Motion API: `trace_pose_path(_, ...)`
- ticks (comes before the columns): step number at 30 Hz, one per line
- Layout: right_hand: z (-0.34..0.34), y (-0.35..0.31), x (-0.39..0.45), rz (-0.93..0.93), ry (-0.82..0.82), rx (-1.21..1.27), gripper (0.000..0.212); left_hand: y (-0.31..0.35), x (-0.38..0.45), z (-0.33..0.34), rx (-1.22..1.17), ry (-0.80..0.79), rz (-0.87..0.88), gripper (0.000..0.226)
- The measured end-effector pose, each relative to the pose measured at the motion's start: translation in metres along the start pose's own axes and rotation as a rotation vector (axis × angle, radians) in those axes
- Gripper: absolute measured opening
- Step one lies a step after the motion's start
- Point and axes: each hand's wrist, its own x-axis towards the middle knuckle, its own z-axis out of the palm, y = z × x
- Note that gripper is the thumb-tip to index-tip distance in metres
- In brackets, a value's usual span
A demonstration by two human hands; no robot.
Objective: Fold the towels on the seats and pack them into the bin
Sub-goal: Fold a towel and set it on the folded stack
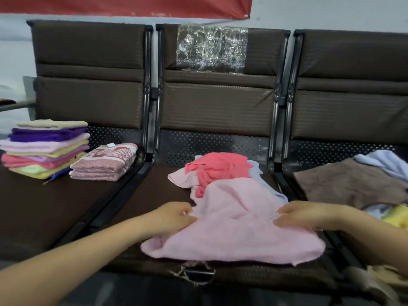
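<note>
The pale blue towel point(256, 171) lies mostly hidden (under pink ones).

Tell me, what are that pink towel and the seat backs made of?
The pink towel looks like soft microfibre or terry cloth: matte, fuzzy nap, limp folds, slightly frayed edge. The seat backs seem to be padded brown faux leather, judging by the faint sheen and quilted dimple pattern, on black metal frames; real leather can't be excluded.

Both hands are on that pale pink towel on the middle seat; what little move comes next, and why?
Probably pull the pale pink towel flat: left hand and right hand pinch its opposite edges, and it still lies rumpled over the coral towel.
</note>
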Motion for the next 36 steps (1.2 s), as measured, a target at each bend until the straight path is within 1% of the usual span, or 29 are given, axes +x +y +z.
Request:
trace_pose_path(2,-0.009,0.000,-0.005,-0.094,0.134,-0.051,0.025,-0.001,-0.004,-0.013,0.040,0.082,0.080,0.021)
trace_pose_path(4,-0.021,0.000,-0.006,-0.169,0.204,0.065,0.026,-0.005,0.000,-0.031,0.008,0.188,0.117,0.030)
trace_pose_path(6,-0.033,-0.001,0.003,-0.210,0.315,0.075,0.035,-0.010,0.012,-0.044,-0.050,0.248,0.116,0.041)
trace_pose_path(7,-0.035,-0.005,0.007,-0.239,0.400,0.018,0.040,-0.014,0.018,-0.046,-0.060,0.248,0.113,0.042)
trace_pose_path(8,-0.037,-0.008,0.014,-0.282,0.501,-0.047,0.045,-0.017,0.026,-0.046,-0.057,0.228,0.099,0.038)
trace_pose_path(9,-0.036,-0.010,0.023,-0.312,0.569,-0.122,0.052,-0.019,0.033,-0.043,-0.043,0.201,0.084,0.031)
trace_pose_path(10,-0.035,-0.012,0.032,-0.325,0.605,-0.170,0.056,-0.020,0.041,-0.037,-0.026,0.181,0.063,0.027)
trace_pose_path(11,-0.034,-0.014,0.041,-0.328,0.616,-0.192,0.055,-0.019,0.047,-0.031,-0.016,0.179,0.046,0.028)
trace_pose_path(13,-0.031,-0.015,0.059,-0.302,0.618,-0.162,0.044,-0.017,0.061,-0.022,-0.043,0.182,0.015,0.030)
trace_pose_path(14,-0.025,-0.012,0.066,-0.272,0.606,-0.131,0.039,-0.018,0.066,-0.015,-0.086,0.157,-0.005,0.027)
trace_pose_path(17,-0.017,-0.003,0.090,-0.223,0.540,-0.119,0.036,-0.017,0.078,-0.008,-0.216,0.063,-0.036,0.019)
trace_pose_path(19,-0.018,0.001,0.100,-0.202,0.489,-0.068,0.029,-0.015,0.080,-0.007,-0.307,0.020,-0.042,0.025)
trace_pose_path(21,-0.021,0.000,0.103,-0.232,0.455,0.057,0.022,-0.015,0.082,-0.010,-0.416,-0.003,-0.063,0.029)
trace_pose_path(24,-0.029,-0.004,0.104,-0.284,0.455,0.211,0.022,-0.018,0.087,-0.012,-0.517,-0.100,-0.066,0.020)
trace_pose_path(26,-0.033,-0.003,0.105,-0.302,0.401,0.249,0.017,-0.022,0.090,-0.011,-0.512,-0.153,-0.038,0.016)
trace_pose_path(29,-0.037,0.001,0.098,-0.266,0.248,0.172,0.016,-0.024,0.088,-0.011,-0.403,-0.244,-0.001,0.015)
trace_pose_path(31,-0.042,0.009,0.095,-0.231,0.209,0.131,0.018,-0.024,0.086,-0.015,-0.309,-0.286,0.015,0.015)
trace_pose_path(32,-0.045,0.014,0.094,-0.227,0.221,0.113,0.021,-0.025,0.085,-0.017,-0.270,-0.281,0.022,0.014)
trace_pose_path(34,-0.050,0.019,0.093,-0.237,0.269,0.056,0.032,-0.031,0.085,-0.024,-0.173,-0.219,0.030,0.016)
trace_pose_path(36,-0.050,0.018,0.092,-0.260,0.356,-0.053,0.037,-0.036,0.085,-0.034,-0.029,-0.072,0.069,0.017)
